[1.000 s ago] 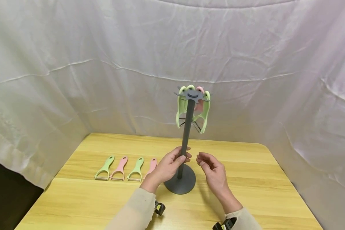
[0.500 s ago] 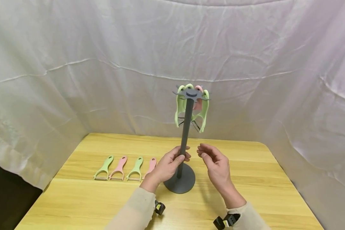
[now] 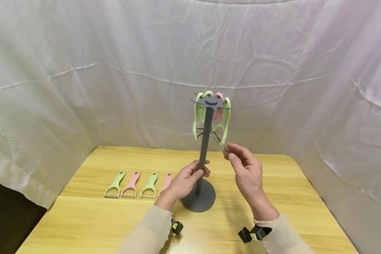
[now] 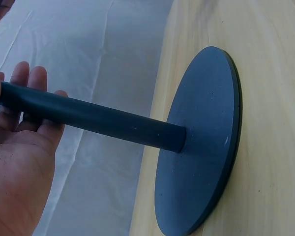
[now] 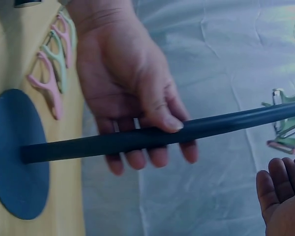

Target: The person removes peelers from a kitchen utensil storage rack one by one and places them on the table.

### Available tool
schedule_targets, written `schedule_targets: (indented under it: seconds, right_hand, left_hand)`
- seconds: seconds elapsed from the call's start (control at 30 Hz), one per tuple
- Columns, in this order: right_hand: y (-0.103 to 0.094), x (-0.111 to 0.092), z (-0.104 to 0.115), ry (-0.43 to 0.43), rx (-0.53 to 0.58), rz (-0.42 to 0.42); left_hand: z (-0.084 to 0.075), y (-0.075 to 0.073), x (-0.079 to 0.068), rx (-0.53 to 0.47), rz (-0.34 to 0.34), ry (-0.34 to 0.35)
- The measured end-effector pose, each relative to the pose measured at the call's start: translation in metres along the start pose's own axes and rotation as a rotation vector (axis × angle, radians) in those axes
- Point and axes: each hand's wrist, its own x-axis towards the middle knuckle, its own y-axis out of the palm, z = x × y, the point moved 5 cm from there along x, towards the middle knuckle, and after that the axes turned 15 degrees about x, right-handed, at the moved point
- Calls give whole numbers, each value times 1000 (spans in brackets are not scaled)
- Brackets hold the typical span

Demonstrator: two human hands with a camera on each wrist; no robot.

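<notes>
My left hand [image 3: 185,181] grips the dark grey pole [image 3: 205,141] of an upright stand a little above its round base [image 3: 198,201]; thumb and fingers wrap the pole in the left wrist view. Hooks ring the stand's top [image 3: 211,101]. From them hang three green peelers, one a green peeler [image 3: 226,121] at the right, and a pink peeler [image 3: 219,113] at the back. My right hand [image 3: 248,173] is right of the pole, just below the hanging peelers, its fingers loosely bent and holding nothing. In the right wrist view this hand [image 5: 287,201] shows apart from the pole.
On the wooden table [image 3: 92,225], left of the stand, lie a green peeler [image 3: 115,184], a pink peeler [image 3: 132,184], another green peeler [image 3: 150,185] and another pink peeler [image 3: 167,181], partly behind my left forearm. A pale curtain [image 3: 146,88] surrounds the table's back and sides.
My right hand has risen and shifted right, from beside the lower pole to just beneath the hanging peelers. The left hand keeps its grip on the pole.
</notes>
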Motion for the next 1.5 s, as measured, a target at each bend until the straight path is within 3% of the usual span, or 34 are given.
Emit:
schedule_targets:
  seconds: [0.23, 0.43, 0.9, 1.5]
  right_hand:
    - [4, 16, 19, -89, 49, 13]
    - [7, 31, 35, -131, -33, -6]
    - [22, 61, 50, -47, -89, 0]
    - [31, 71, 51, 13, -70, 70]
  left_hand:
    - [1, -1, 1, -27, 10, 1]
    - [1, 0, 1, -38, 11, 12]
    - [1, 1, -1, 8, -16, -28]
    - [0, 2, -4, 13, -61, -76]
